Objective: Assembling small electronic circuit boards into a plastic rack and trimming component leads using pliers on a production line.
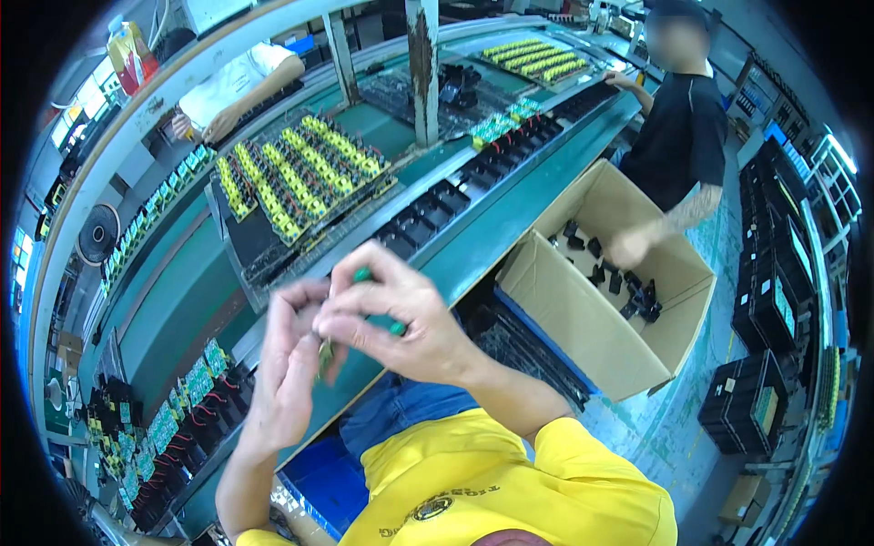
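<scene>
Both hands meet in front of me over the near edge of the bench. My right hand (pixel 401 323) is closed on a small tool with green grips (pixel 395 326), whose jaws are hidden by my fingers. My left hand (pixel 289 364) is closed, its fingertips touching those of the right. A small yellowish-green piece (pixel 325 355) shows just below the left fingertips; most of it is covered. Just beyond my hands runs a row of black plastic housings (pixel 410 227) along a rail.
Yellow-topped components fill a board (pixel 305 177) beyond the rail. Green circuit boards with red wires (pixel 173 423) line the left. At right a cardboard box (pixel 592 318) holds black parts; a person in black (pixel 678 127) reaches into it. Another person in white (pixel 237 86) works opposite.
</scene>
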Motion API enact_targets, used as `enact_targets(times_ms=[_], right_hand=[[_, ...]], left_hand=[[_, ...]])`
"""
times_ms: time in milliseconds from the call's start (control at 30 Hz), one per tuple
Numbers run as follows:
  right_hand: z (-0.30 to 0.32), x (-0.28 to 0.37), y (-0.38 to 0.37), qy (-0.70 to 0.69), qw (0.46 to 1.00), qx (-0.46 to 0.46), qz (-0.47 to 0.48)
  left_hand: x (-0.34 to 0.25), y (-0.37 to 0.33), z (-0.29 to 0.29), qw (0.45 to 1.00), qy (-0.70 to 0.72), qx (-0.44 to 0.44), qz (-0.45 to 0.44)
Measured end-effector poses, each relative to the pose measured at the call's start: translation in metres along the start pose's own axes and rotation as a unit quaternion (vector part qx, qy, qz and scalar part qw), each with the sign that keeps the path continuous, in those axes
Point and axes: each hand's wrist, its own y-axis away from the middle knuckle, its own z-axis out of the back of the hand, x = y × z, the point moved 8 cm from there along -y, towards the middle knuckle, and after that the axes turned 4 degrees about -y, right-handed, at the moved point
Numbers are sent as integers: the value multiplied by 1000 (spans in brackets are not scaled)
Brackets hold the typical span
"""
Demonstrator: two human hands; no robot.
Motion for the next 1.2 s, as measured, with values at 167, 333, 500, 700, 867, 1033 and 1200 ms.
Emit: enact_targets(times_ms=[167,333,500,700,867,1033,1200], right_hand=[[0,-25,-1,-64,997,47,-14],[5,-49,0,-50,997,9,-52],[8,-60,-14,58,998,-18,23],[-11,-74,-11,233,966,103,32],[-26,-102,4,341,924,169,36],[-51,-107,16,372,901,220,40],[-64,-117,23,399,886,234,39]], left_hand=[[43,9,-6,972,191,93,101],[45,-12,-2,995,84,-21,40],[49,-29,19,995,27,-88,42],[57,-39,60,983,-166,-33,74],[97,-38,96,947,-282,-38,147],[118,-35,109,935,-323,-62,131],[129,-35,117,942,-300,-59,138]])
